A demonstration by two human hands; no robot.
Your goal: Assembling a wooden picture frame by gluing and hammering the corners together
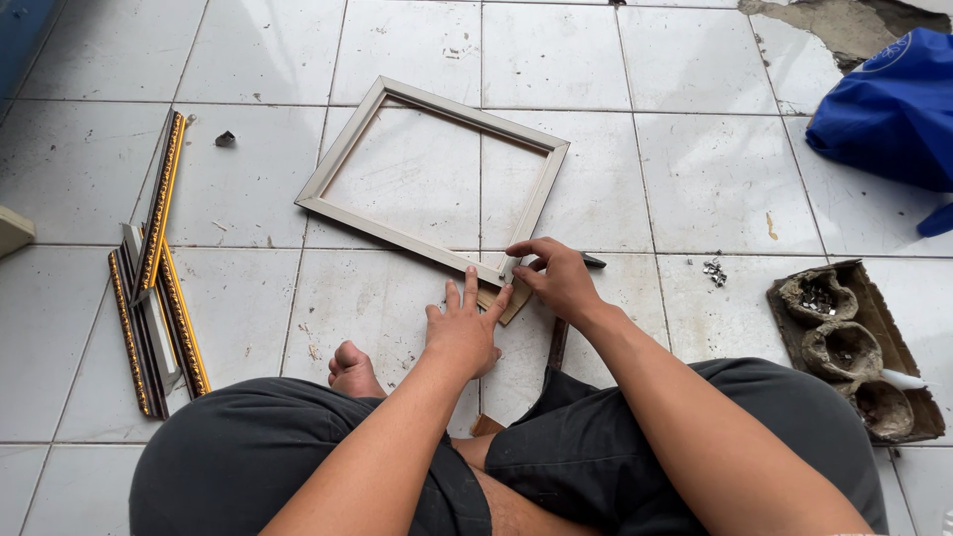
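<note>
A pale rectangular picture frame lies flat on the white tiled floor in front of me, turned like a diamond. My left hand rests open with fingers spread flat at the frame's nearest corner, over a small wooden block. My right hand pinches that same corner from the right, thumb and fingers closed on the frame's edge. A dark tool handle lies on the floor under my right wrist.
Several gold-and-black moulding strips lie at the left. A cardboard tray with cups of small metal bits sits at the right, loose metal bits beside it. A blue bag is at the far right. My crossed legs fill the foreground.
</note>
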